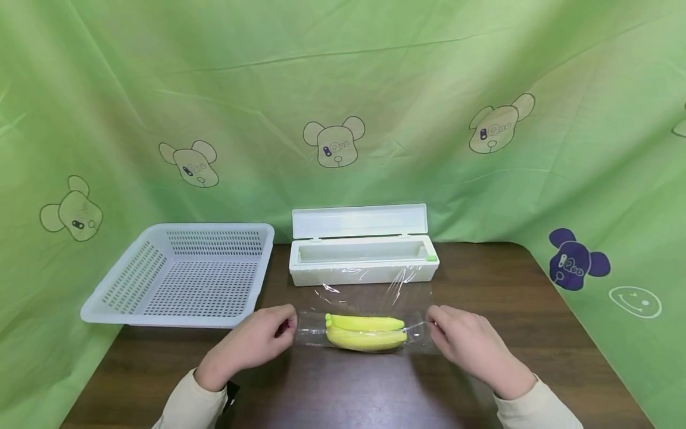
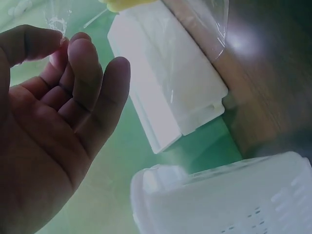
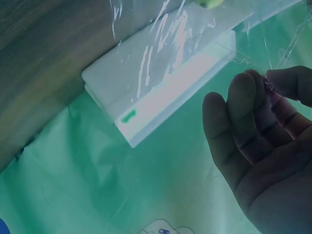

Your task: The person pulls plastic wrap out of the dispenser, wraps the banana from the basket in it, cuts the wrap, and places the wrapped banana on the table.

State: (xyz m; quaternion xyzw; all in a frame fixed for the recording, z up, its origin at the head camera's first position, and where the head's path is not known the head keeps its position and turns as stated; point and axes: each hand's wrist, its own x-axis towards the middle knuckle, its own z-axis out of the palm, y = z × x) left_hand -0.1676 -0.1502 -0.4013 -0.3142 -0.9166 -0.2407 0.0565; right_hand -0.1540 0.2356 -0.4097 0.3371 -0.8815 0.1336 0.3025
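Note:
Two yellow bananas (image 1: 367, 339) lie side by side in front of me, with clear plastic wrap (image 1: 313, 337) about them. On their left, my left hand (image 1: 262, 336) pinches one end of the wrap between thumb and fingers. My right hand (image 1: 471, 342) pinches the opposite end to the right of the fruit. From the bananas the film stretches back to a white wrap dispenser (image 1: 364, 275), whose lid (image 1: 359, 221) stands raised. Both wrist views show the thumb meeting the fingertips on the film, the left hand (image 2: 53, 107) and right hand (image 3: 273, 126) alike.
A white perforated plastic basket (image 1: 262, 271) stands at the left of the dark wooden table (image 1: 482, 274). Its near right corner is close to my left hand. A green slider (image 1: 431, 258) sits at the dispenser's right end. Green printed cloth (image 1: 257, 89) hangs behind and at both sides.

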